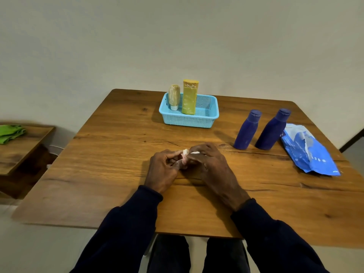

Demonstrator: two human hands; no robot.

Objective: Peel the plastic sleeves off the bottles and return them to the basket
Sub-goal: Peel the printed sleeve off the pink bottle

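Item: small pale bottle, mostly hidden, at table centre | Grip: pinched between left hand and right hand, fingers curled | Step: sleeve peel judged under way | Next: sleeve to be freed, bottle returned to basket.

Dim, soft light; warped, blurred edges.

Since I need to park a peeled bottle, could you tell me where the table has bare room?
The left half of the table, from the basket to the left hand, is bare; so is the near right corner. Crowded: the right side, with two blue bottles and blue wrappers.
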